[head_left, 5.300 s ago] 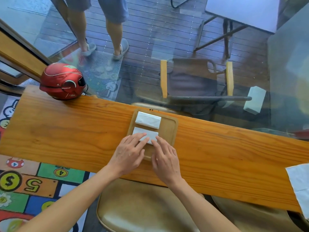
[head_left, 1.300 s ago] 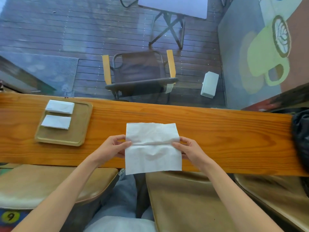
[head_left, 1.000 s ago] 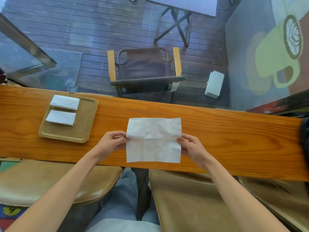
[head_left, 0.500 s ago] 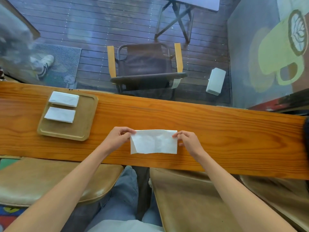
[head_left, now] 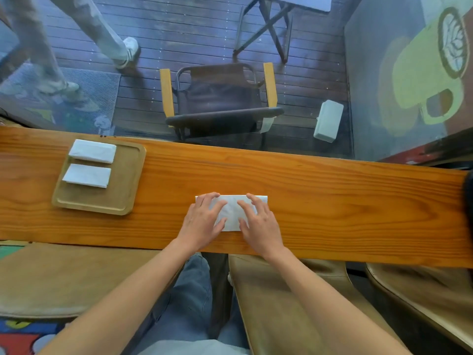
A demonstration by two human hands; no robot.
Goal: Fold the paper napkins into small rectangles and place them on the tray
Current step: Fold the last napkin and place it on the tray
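Both hands — left hand, right hand — press flat, fingers spread, on the napkin, now folded in half rather than lifted open as before. Further folding is likely needed. Tray, left of the napkin, holds two folded napkins.

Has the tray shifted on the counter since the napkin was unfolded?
No. The tray sits at the counter's far edge, both folded napkins in place.

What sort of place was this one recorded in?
Probably a café: a long wooden counter runs along a window painted with a latte cup, facing a deck with a folding chair. Both hands press a napkin near a tray.
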